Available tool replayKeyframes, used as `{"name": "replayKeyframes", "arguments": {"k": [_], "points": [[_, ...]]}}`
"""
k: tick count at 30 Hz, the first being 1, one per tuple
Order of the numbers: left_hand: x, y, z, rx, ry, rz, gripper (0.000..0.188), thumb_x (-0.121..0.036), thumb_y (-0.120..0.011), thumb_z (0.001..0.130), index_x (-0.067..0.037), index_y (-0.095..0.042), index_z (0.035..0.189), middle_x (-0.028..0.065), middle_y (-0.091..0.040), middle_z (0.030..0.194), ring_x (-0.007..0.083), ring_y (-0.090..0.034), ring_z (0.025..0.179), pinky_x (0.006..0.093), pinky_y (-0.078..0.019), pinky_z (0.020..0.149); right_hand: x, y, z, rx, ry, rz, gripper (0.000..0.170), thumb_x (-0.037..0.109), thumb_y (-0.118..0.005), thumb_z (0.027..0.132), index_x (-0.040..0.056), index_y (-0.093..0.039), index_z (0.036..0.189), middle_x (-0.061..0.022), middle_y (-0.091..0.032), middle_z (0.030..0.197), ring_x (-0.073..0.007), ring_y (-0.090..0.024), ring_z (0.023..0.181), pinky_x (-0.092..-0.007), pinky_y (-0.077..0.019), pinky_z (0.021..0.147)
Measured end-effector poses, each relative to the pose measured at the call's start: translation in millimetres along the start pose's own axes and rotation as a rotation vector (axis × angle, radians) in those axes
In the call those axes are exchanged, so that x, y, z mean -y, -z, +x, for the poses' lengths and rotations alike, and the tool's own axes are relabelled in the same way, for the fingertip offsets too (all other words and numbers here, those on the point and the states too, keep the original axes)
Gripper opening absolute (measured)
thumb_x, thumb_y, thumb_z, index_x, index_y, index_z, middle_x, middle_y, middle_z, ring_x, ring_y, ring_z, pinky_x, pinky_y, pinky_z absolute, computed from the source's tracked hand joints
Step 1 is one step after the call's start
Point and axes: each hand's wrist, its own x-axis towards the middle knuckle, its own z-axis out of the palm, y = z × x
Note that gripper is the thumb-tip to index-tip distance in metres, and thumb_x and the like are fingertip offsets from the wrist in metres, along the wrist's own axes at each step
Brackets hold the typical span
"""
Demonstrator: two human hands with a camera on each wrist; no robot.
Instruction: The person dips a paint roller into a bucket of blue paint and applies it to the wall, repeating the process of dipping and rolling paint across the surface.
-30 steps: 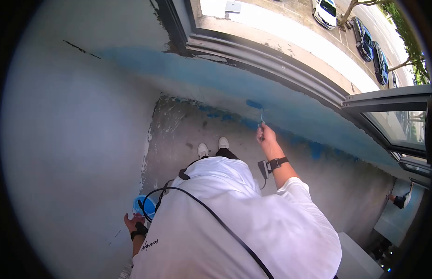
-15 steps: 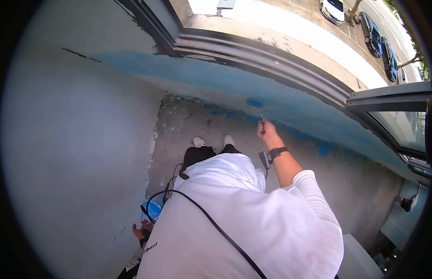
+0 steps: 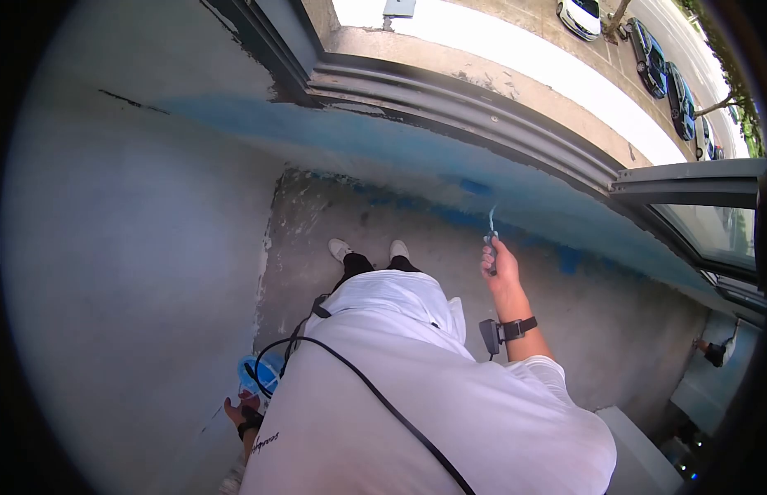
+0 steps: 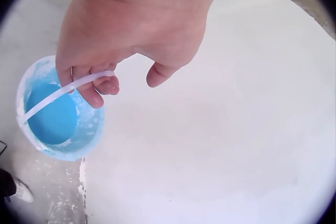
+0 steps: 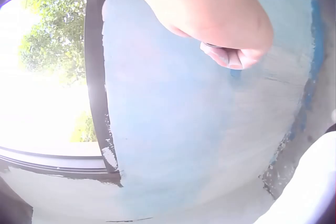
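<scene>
The step in hand was, as I judge, the spreading of blue paint on the wall [image 3: 334,130] below the window frame [image 3: 458,96]. The right hand [image 3: 501,262], right of centre in the head view, held a paint roller [image 3: 476,187] by its grip, with the fingers curled closely around it. The roller was just above this hand in the frame and seemed to lie against the wall, but the contact itself I could not confirm. The left hand [image 4: 134,22], at the top of the left wrist view, had its fingers hooked around the white handle [image 4: 47,101] of a bucket [image 4: 90,127], and its thumb stood apart. The bucket, at the left of that view, contained blue paint [image 4: 56,120]. The next move probably called for an even stroke over the paler patches, with the bucket kept level.
</scene>
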Motion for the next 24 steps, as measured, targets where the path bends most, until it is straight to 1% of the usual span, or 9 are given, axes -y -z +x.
{"name": "replayKeyframes", "arguments": {"k": [1,3,7,10,13,15,19,22,24], "points": [[-0.4,-0.5,6.2,0.006,0.005,-0.002,0.046,-0.051,-0.060,0.075,-0.010,-0.046,0.091,0.0003,-0.048,0.086,0.0144,-0.045,0.074,0.0311,-0.0396,0.071,-1.0,-4.6,0.8,-0.015,0.030,-0.047,0.015,0.021,-0.051,0.096,0.0067,-0.056,0.096,0.0025,-0.046,0.066,-0.0053,-0.039,0.050,-0.0190,-0.0318,0.043],[-6.9,1.1,5.8,0.046,0.045,-0.019,0.050,-0.048,-0.062,0.078,-0.008,-0.041,0.099,-0.0001,-0.051,0.086,0.0201,-0.054,0.090,0.0421,-0.0403,0.085,-7.0,-6.2,32.2,-0.009,0.027,-0.041,0.016,0.020,-0.050,0.096,0.0061,-0.055,0.092,0.0022,-0.045,0.065,-0.0055,-0.039,0.049,-0.0191,-0.0316,0.041],[-12.8,6.1,10.1,0.171,0.082,0.092,0.049,-0.048,-0.062,0.078,-0.009,-0.041,0.099,-0.0007,-0.051,0.088,0.0201,-0.054,0.092,0.0430,-0.0397,0.085,-6.3,0.1,137.7,-0.006,-0.153,0.058,0.017,0.018,-0.048,0.096,0.0051,-0.050,0.085,0.0018,-0.043,0.061,-0.0067,-0.039,0.046,-0.0192,-0.0324,0.039],[-14.1,-2.5,2.2,0.237,0.090,0.115,0.048,-0.047,-0.062,0.078,-0.009,-0.041,0.099,-0.0005,-0.051,0.089,0.0200,-0.055,0.092,0.0445,-0.0391,0.085,4.4,-7.4,161.9,-0.011,-0.228,0.058,0.018,0.017,-0.047,0.096,0.0071,-0.046,0.081,0.0018,-0.043,0.059,-0.0075,-0.039,0.045,-0.0199,-0.0323,0.038],[-8.5,-14.1,-6.6,0.109,0.010,0.022,0.047,-0.046,-0.062,0.078,-0.009,-0.041,0.099,0.0002,-0.051,0.090,0.0206,-0.054,0.093,0.0453,-0.0385,0.086,7.8,-4.3,149.6,-0.048,-0.244,0.090,0.018,0.016,-0.047,0.096,0.0079,-0.045,0.080,0.0017,-0.043,0.058,-0.0076,-0.039,0.044,-0.0203,-0.0319,0.038],[-2.6,-10.8,-5.6,0.160,0.003,0.040,0.047,-0.045,-0.063,0.078,-0.009,-0.042,0.100,0.0012,-0.051,0.092,0.0211,-0.054,0.094,0.0457,-0.0385,0.086,14.3,8.9,120.5,0.052,-0.225,0.045,0.018,0.018,-0.050,0.096,0.0004,-0.052,0.091,0.0013,-0.042,0.063,-0.0065,-0.039,0.048,-0.0180,-0.0329,0.041],[-4.9,4.6,10.3,0.170,0.033,0.105,0.047,-0.044,-0.063,0.078,-0.009,-0.042,0.100,0.0018,-0.051,0.093,0.0216,-0.054,0.092,0.0464,-0.0388,0.086,44.7,61.8,66.5,0.251,-0.274,0.182,0.019,0.019,-0.050,0.096,0.0015,-0.054,0.101,0.0019,-0.045,0.070,-0.0051,-0.040,0.052,-0.0189,-0.0302,0.044],[-4.7,4.1,12.5,0.226,0.071,0.196,0.047,-0.044,-0.063,0.078,-0.008,-0.042,0.100,0.0017,-0.051,0.094,0.0214,-0.054,0.091,0.0451,-0.0393,0.087,58.3,79.1,27.8,0.217,-0.190,0.127,0.018,0.019,-0.050,0.096,0.0025,-0.054,0.101,0.0019,-0.045,0.070,-0.0050,-0.039,0.052,-0.0192,-0.0302,0.043],[-3.9,-2.6,6.8,0.224,0.127,0.120,0.048,-0.044,-0.063,0.079,-0.008,-0.042,0.102,0.0016,-0.050,0.094,0.0203,-0.052,0.094,0.0431,-0.0392,0.087,59.3,86.6,23.2,0.157,-0.107,0.109,0.018,0.019,-0.051,0.095,0.0034,-0.055,0.102,0.0019,-0.046,0.070,-0.0051,-0.039,0.051,-0.0190,-0.0304,0.043]]}}
